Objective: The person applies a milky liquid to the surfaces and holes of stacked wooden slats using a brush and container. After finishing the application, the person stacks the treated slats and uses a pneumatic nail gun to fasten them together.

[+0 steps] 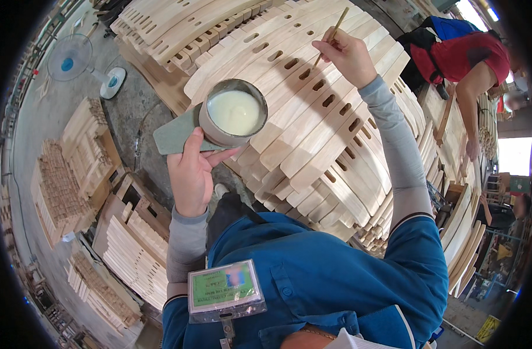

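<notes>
In the head view, a cup (217, 134) of creamy liquid (235, 112) is gripped from below by the left hand (190, 173), at the left edge of the slotted slat stack (312, 122). Above the stack, a thin stick (339, 23) is pinched near its lower end by the right hand (352, 58).

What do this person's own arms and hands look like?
Both the left hand and right hand are bare, without gloves. Grey sleeves fit closely down to the wrists, beneath blue short sleeves with dark-and-light edging.
</notes>
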{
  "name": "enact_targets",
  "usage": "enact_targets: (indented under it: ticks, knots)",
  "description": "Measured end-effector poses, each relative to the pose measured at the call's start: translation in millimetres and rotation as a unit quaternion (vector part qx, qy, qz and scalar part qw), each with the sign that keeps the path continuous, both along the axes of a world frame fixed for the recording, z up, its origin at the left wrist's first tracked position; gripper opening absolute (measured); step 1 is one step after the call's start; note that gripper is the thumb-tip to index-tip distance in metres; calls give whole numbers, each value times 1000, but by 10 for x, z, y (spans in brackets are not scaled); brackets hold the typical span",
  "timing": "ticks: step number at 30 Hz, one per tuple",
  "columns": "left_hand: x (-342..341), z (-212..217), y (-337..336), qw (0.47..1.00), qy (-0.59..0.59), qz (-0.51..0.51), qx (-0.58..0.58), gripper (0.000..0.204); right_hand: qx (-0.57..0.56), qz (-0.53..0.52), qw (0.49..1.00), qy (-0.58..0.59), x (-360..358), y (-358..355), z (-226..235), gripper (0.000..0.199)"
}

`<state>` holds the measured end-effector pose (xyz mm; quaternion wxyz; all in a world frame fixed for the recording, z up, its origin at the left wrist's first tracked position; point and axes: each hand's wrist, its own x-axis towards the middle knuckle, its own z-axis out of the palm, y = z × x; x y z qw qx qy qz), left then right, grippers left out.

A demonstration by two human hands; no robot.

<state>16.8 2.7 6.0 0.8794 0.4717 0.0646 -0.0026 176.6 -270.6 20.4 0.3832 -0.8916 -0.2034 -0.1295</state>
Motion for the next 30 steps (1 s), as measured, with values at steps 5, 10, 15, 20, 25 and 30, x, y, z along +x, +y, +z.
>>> enact_targets:
  ticks: [5,10,15,20,25,30]
  knots:
    - [-8,-49,-2,1000,2,11,8,29,33,109,993,29,-92,122,-10,20]
    - [-20,-45,-4,1000,6,10,7,33,26,59,996,66,-20,-25,68,16]
    - [-36,-16,-39,1000,-11,14,17,31,84,85,988,95,-47,30,64,14]
    - [-56,-11,-25,999,-27,9,35,31,115,82,988,65,-143,-305,299,9]
    - [-58,141,-107,997,-48,18,58,34,254,171,943,128,-873,151,710,7]
    - [-83,196,-126,995,-51,8,91,39,206,226,944,127,-999,351,576,7]
